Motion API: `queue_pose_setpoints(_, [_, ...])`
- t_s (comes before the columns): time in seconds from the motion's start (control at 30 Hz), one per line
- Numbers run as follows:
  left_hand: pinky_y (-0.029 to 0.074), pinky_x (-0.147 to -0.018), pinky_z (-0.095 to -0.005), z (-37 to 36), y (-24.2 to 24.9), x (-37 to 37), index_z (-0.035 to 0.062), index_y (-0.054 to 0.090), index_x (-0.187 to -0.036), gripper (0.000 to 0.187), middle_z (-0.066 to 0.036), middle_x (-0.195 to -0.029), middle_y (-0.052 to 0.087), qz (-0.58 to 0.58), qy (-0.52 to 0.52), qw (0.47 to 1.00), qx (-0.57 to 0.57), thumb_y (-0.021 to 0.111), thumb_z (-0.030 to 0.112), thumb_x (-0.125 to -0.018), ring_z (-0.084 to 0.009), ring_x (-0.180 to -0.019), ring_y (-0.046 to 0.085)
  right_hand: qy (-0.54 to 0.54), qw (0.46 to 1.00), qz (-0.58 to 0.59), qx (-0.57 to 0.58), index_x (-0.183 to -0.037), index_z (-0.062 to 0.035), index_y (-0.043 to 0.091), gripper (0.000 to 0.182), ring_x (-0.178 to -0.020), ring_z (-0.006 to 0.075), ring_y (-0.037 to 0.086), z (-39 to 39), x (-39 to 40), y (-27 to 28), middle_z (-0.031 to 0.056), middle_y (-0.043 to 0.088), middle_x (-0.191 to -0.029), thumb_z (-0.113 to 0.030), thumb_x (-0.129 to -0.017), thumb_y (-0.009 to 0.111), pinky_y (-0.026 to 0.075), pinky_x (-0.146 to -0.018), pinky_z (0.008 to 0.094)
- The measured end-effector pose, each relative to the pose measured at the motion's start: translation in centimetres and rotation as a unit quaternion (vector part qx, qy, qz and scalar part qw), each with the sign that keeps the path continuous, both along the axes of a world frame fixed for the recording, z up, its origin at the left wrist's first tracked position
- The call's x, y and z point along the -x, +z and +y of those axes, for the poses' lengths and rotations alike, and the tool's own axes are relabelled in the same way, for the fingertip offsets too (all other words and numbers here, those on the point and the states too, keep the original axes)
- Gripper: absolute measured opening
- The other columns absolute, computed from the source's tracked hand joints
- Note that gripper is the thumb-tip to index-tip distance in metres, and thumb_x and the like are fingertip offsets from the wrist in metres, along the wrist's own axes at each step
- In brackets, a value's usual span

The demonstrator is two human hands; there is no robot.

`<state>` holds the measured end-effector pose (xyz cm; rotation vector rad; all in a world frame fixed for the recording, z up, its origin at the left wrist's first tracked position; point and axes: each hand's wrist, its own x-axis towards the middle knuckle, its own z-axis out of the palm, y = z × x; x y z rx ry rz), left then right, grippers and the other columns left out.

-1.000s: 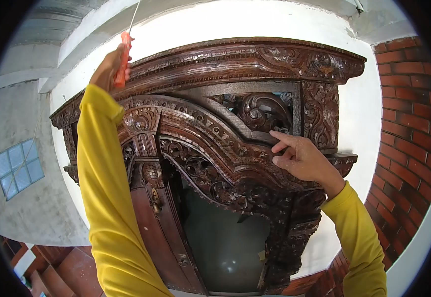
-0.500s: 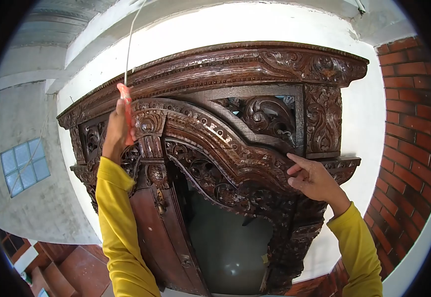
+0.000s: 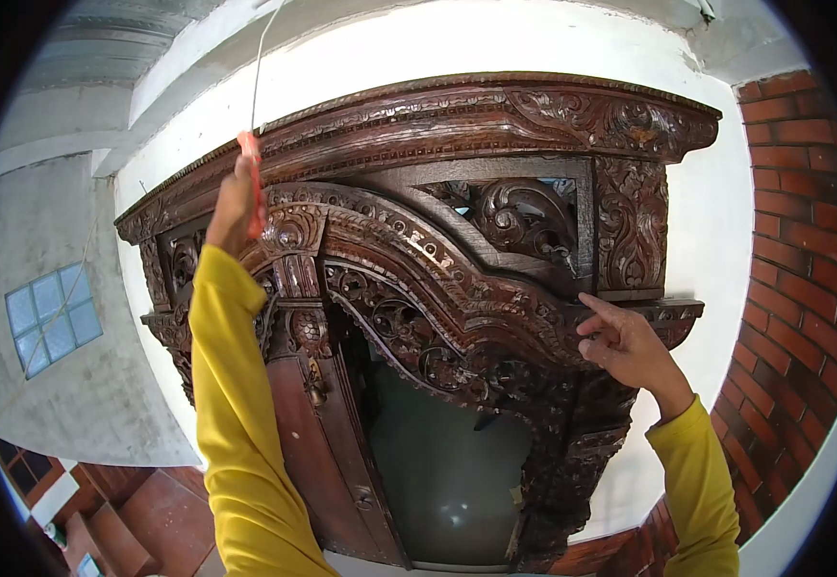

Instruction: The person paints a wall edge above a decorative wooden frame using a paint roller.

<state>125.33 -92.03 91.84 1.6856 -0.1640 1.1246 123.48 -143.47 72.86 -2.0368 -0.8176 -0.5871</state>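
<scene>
Left hand: the left hand [image 3: 234,204] grips an orange-red handle [image 3: 249,149], fingers wrapped around it, over the left part of the carving.
Thin line: a thin pale line [image 3: 261,67] runs up from the handle's top; whether rod or cord, I cannot tell.
Right hand: the right hand [image 3: 630,351] holds nothing visible; its index finger is extended, the others loosely curled.
Fingertip: at the near right corner of the openwork panel [image 3: 524,216]; contact is unclear.
Just changed: the handle has risen slightly against the carving since half a second ago, while the right hand has kept its pointing shape.
Meaning: the left hand seems to be guiding the handle, with the right hand free beside the carving, as I judge it.
Carved frame: the dark wooden frame [image 3: 437,125] stands against the white wall [image 3: 707,226], spanning the middle, beyond both hands.
Door: the brown door [image 3: 308,452] is below the arch, left of the dark glossy surface [image 3: 447,471].
Farther right: a brick wall [image 3: 798,250].
Farther left: a paned window [image 3: 53,317] in a grey wall.
</scene>
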Motion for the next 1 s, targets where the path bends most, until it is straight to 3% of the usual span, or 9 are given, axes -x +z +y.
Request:
queue_pose_setpoints(0.03, [0.037, -0.038, -0.0301, 0.2, -1.9, -0.5, 0.0025, 0.053, -0.094, 0.058, -0.004, -0.062, 0.047, -0.032, -0.002, 0.999, -0.024, 0.029, 0.055, -0.099, -0.0141, -0.043, 0.044, 0.002, 1.000, 0.004, -0.003, -0.141, -0.0037, 0.043, 0.066, -0.071, 0.0112, 0.060, -0.1, 0.2, -0.4, 0.0114, 0.064, -0.096, -0.008, -0.082, 0.069, 0.050, -0.067, 0.0256])
queue_pose_setpoints(0.13, [0.037, -0.038, -0.0303, -0.3, -5.0, 0.5, 0.0013, 0.054, -0.101, 0.059, -0.004, -0.063, 0.046, -0.020, -0.006, 0.999, 0.040, 0.030, 0.055, -0.099, -0.0142, -0.043, 0.045, -0.004, 1.000, 0.006, -0.008, -0.141, -0.0034, 0.043, 0.065, -0.073, 0.0113, 0.061, -1.1, 0.2, -1.0, 0.0122, 0.064, -0.096, -0.006, -0.082, 0.068, 0.050, -0.067, 0.0255])
queue_pose_setpoints(0.17, [0.035, -0.034, -0.0292, -0.8, -5.3, 1.0, 0.0045, 0.048, -0.093, 0.056, -0.002, -0.060, 0.043, -0.036, -0.010, 0.998, 0.047, 0.032, 0.058, -0.098, -0.0131, -0.040, 0.041, -0.009, 1.000, 0.010, -0.009, -0.141, -0.0031, 0.043, 0.065, -0.073, 0.0113, 0.061, -1.4, 0.1, -0.9, 0.0122, 0.064, -0.096, -0.006, -0.082, 0.068, 0.050, -0.067, 0.0253])
queue_pose_setpoints(0.27, [0.035, -0.035, -0.0293, -0.2, -4.8, 1.8, 0.0044, 0.048, -0.094, 0.056, -0.002, -0.061, 0.044, -0.042, -0.009, 0.997, 0.057, 0.032, 0.058, -0.098, -0.0131, -0.040, 0.040, -0.025, 0.999, 0.026, -0.019, -0.141, -0.0021, 0.043, 0.065, -0.074, 0.0112, 0.061, -2.1, 0.3, -0.9, 0.0123, 0.064, -0.096, -0.006, -0.082, 0.068, 0.050, -0.068, 0.0249])
queue_pose_setpoints(0.3, [0.038, -0.038, -0.0297, -0.1, -4.6, 2.3, 0.0029, 0.049, -0.092, 0.053, -0.003, -0.063, 0.045, -0.026, -0.008, 0.998, 0.059, 0.029, 0.052, -0.101, -0.0144, -0.044, 0.044, -0.027, 0.999, 0.030, -0.023, -0.141, -0.0017, 0.043, 0.064, -0.074, 0.0112, 0.061, -2.2, 0.4, -1.0, 0.0122, 0.064, -0.096, -0.006, -0.082, 0.068, 0.050, -0.068, 0.0248])
queue_pose_setpoints(0.57, [0.038, -0.038, -0.0297, 0.9, -4.7, 1.4, 0.0062, 0.049, -0.093, 0.054, -0.003, -0.064, 0.046, 0.006, 0.004, 0.999, 0.051, 0.030, 0.057, -0.098, -0.0133, -0.043, 0.043, -0.029, 0.999, 0.033, -0.026, -0.141, -0.0002, 0.042, 0.064, -0.075, 0.0120, 0.061, -2.2, 0.3, -1.4, 0.0123, 0.063, -0.096, -0.005, -0.082, 0.066, 0.050, -0.068, 0.0247])
queue_pose_setpoints(0.7, [0.039, -0.039, -0.0296, 2.7, -2.5, 0.0, 0.0065, 0.049, -0.092, 0.054, -0.003, -0.064, 0.047, -0.001, -0.022, 0.999, 0.043, 0.030, 0.057, -0.098, -0.0135, -0.044, 0.043, -0.027, 0.998, 0.040, -0.034, -0.141, 0.0005, 0.041, 0.064, -0.075, 0.0121, 0.062, -1.7, 0.3, -1.1, 0.0127, 0.063, -0.097, -0.004, -0.082, 0.066, 0.050, -0.069, 0.0250])
queue_pose_setpoints(0.83, [0.038, -0.038, -0.0293, 0.7, -3.5, 0.8, 0.0069, 0.049, -0.090, 0.055, -0.002, -0.063, 0.045, -0.007, -0.014, 0.999, 0.040, 0.031, 0.058, -0.098, -0.0134, -0.043, 0.042, -0.018, 0.998, 0.044, -0.040, -0.141, 0.0006, 0.041, 0.064, -0.076, 0.0125, 0.062, -1.6, 0.7, -1.4, 0.0133, 0.063, -0.098, -0.004, -0.082, 0.066, 0.050, -0.069, 0.0251])
queue_pose_setpoints(1.0, [0.036, -0.036, -0.0303, -0.1, -3.5, 2.6, 0.0022, 0.048, -0.094, 0.053, -0.003, -0.060, 0.043, -0.028, -0.021, 0.997, 0.063, 0.029, 0.051, -0.100, -0.0139, -0.042, 0.043, -0.033, 0.996, 0.052, -0.059, -0.141, 0.0008, 0.041, 0.064, -0.078, 0.0129, 0.063, -2.5, 0.9, -1.6, 0.0136, 0.063, -0.098, -0.003, -0.082, 0.066, 0.050, -0.069, 0.0252])
